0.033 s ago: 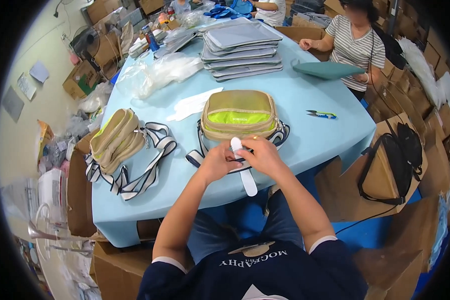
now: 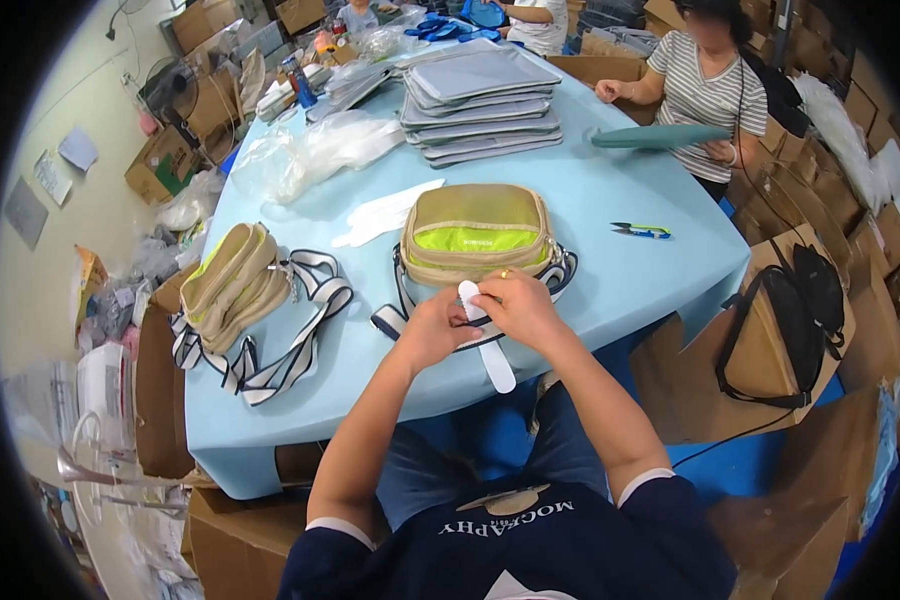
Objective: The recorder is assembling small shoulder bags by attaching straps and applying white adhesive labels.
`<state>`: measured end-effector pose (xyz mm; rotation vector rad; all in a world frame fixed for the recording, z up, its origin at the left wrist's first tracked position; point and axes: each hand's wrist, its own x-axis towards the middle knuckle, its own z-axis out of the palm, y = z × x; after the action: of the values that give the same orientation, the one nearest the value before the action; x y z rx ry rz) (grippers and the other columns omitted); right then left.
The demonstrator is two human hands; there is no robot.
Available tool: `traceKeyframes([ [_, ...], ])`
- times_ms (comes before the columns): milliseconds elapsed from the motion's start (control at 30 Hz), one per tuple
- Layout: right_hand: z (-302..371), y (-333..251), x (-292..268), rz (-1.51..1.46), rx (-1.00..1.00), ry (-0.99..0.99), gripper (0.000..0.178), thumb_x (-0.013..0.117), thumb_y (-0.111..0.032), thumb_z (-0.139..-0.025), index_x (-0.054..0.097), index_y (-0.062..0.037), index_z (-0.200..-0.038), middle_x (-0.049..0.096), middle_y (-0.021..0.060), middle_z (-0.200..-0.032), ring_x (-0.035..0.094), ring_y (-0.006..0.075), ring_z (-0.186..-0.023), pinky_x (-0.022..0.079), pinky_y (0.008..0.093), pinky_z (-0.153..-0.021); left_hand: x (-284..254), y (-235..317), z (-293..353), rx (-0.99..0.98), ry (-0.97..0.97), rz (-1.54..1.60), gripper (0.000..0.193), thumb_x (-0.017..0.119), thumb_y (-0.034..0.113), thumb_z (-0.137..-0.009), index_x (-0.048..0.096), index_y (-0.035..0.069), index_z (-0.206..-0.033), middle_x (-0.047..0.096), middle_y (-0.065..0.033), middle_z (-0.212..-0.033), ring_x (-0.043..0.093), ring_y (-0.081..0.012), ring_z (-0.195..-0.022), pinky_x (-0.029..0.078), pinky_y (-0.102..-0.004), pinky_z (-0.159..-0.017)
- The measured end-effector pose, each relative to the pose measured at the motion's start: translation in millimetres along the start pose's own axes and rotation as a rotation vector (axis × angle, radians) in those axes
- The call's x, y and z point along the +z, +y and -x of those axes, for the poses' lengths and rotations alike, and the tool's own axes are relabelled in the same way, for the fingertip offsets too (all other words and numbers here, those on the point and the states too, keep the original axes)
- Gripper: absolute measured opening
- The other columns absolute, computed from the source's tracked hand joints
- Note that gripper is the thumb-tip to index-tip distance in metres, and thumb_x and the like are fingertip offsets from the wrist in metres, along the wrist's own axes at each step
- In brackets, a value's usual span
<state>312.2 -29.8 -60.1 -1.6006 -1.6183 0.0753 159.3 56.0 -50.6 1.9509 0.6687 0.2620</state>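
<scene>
A long white strip [image 2: 498,368] with rounded ends is pinched between my left hand [image 2: 433,332] and my right hand [image 2: 516,303] at the table's near edge. Its lower end hangs toward my lap and its upper end sticks up between my fingers. The navy-and-white strap [image 2: 388,319] passes through the same spot, with part of it hidden by my fingers. Just beyond my hands stands a tan and lime-green bag [image 2: 478,238], its strap looping round the sides. Both hands are closed, fingertips together.
To the left lies a second tan and lime bag [image 2: 228,285] with its striped strap. White strips [image 2: 385,212] and thread snips [image 2: 641,230] are on the blue table. Farther back are stacked grey panels [image 2: 482,110] and clear plastic [image 2: 315,155]. A co-worker holds a green piece [image 2: 660,137].
The co-worker's green piece has tipped so that it looks thinner, more edge-on. My hands keep their hold on the strip with hardly any movement.
</scene>
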Motion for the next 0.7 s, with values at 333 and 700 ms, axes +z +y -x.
traceKeyframes([
  [333, 31, -10, -65, -0.555, 0.291, 0.867, 0.010, 0.058, -0.007, -0.088, 0.057, 0.0008, -0.092, 0.062, 0.0071, -0.080, 0.063, 0.0148, -0.064, 0.049, 0.0253, -0.053, -5, -9, -2, -0.010, 0.088, 0.061, 0.021, 0.071, 0.004, -0.077, 0.064, -0.003, -0.096, 0.066, -0.0077, -0.081, 0.060, -0.0120, -0.073, 0.050, -0.0255, -0.070],
  [700, 165, -6, -44, -1.062, 0.783, 0.857, 0.009, 0.052, -0.001, -0.085, 0.051, 0.0023, -0.093, 0.064, 0.0212, -0.091, 0.068, 0.0300, -0.081, 0.057, 0.0300, -0.062, -10, 3, -12, 0.014, 0.046, 0.312, 0.022, 0.070, -0.002, -0.076, 0.060, -0.002, -0.096, 0.063, -0.0025, -0.083, 0.057, -0.0079, -0.074, 0.048, -0.0208, -0.068],
])
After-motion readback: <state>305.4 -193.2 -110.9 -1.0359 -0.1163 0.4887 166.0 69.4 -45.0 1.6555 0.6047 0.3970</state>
